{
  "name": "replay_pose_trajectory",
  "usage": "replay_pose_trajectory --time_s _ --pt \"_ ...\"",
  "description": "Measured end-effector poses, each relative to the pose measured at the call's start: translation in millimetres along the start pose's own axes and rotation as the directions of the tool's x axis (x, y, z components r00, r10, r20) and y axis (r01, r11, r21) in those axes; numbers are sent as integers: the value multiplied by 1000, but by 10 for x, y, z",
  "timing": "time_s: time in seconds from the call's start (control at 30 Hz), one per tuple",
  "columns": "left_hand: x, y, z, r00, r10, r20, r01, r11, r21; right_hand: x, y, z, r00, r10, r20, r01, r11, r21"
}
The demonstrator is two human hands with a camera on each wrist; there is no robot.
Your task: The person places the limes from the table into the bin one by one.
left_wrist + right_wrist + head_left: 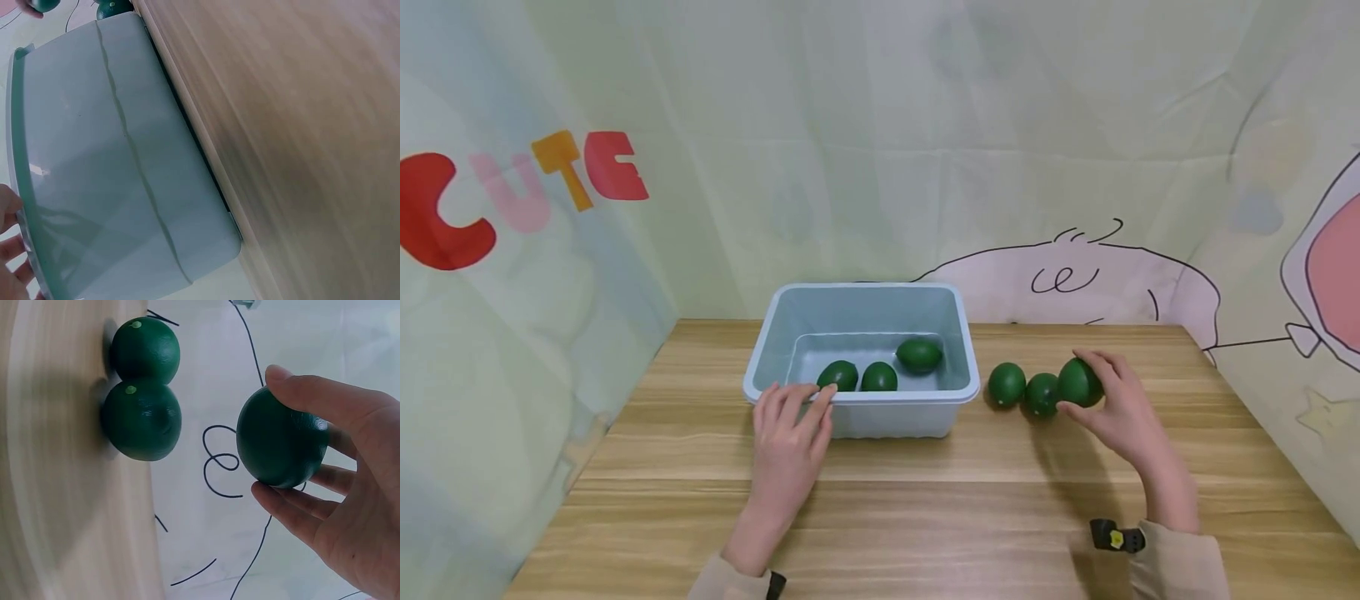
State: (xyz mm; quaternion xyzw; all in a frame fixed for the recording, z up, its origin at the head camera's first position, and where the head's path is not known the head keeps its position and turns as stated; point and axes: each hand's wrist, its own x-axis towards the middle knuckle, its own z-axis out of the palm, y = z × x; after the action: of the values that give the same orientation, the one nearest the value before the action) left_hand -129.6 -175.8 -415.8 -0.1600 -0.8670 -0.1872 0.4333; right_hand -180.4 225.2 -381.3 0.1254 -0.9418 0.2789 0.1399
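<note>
My right hand (1123,408) holds a dark green lime (281,437) between thumb and fingers, raised above the table. Two more limes, one on the left (1007,385) and one nearer the hand (1041,396), sit touching or nearly so on the table, right of a pale blue-grey plastic basin (887,417). My left hand (790,437) grips the basin's front rim near its left corner; in the left wrist view, its fingers (12,247) show at the rim's edge. Inside the basin lie three limes: one at the right (919,355), two by the front wall (879,377), partly hidden by the rim.
The basin stands near the back edge of a wooden table (925,517). Behind it hangs a printed cloth (820,167) with cartoon drawings and coloured letters, which also covers both sides.
</note>
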Motion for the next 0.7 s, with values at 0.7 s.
replay_pose_trajectory --time_s 0.7 --pt "6 11 -16 1000 -13 19 13 1000 8 166 -177 -128 992 -126 -15 125 992 -27"
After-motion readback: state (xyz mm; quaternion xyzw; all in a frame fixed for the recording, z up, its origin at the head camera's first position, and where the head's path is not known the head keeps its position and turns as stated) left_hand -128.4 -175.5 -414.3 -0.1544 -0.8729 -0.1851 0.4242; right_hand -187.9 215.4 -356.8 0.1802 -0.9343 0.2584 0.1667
